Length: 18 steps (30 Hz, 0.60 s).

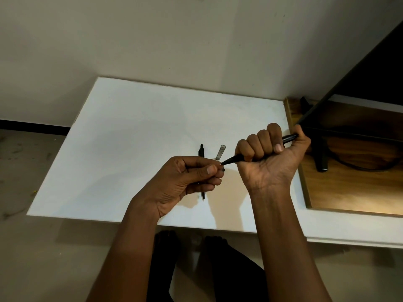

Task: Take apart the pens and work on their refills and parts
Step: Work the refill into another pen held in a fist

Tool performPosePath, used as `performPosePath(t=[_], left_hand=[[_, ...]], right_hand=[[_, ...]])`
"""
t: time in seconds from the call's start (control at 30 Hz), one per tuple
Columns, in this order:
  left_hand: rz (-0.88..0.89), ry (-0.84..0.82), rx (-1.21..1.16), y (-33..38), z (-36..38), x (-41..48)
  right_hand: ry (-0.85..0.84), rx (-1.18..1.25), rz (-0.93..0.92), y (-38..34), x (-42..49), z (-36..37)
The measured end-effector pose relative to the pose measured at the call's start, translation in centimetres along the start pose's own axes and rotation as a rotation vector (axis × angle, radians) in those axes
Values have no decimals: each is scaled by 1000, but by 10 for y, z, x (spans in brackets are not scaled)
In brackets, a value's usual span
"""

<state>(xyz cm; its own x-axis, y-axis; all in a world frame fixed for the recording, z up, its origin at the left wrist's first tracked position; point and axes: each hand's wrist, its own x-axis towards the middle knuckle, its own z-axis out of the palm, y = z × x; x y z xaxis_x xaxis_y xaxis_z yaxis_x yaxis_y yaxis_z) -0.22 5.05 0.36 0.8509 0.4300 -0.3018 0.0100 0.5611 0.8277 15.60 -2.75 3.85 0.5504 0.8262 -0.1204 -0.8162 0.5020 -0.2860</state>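
Right hand [270,158] fisted round black pen [234,159], thumb at the far end. Judged: barrel locked so it can't turn. Tip points at left hand [187,182], whose thumb and forefinger pinch the nose, likely to unscrew or pull it. Small dark bit under those fingers; can't tell what. Second pen [201,151] lies on worktop [130,127], partly under the left hand. Small clear case [220,152] sits just beyond the gap between hands, parked within reach.
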Motion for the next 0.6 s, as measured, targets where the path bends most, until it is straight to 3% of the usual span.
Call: performPosePath(t=[0.6], left_hand=[[-31, 25, 11, -2, -3, 2]], right_hand=[[-59, -323, -13, -3, -1, 14]])
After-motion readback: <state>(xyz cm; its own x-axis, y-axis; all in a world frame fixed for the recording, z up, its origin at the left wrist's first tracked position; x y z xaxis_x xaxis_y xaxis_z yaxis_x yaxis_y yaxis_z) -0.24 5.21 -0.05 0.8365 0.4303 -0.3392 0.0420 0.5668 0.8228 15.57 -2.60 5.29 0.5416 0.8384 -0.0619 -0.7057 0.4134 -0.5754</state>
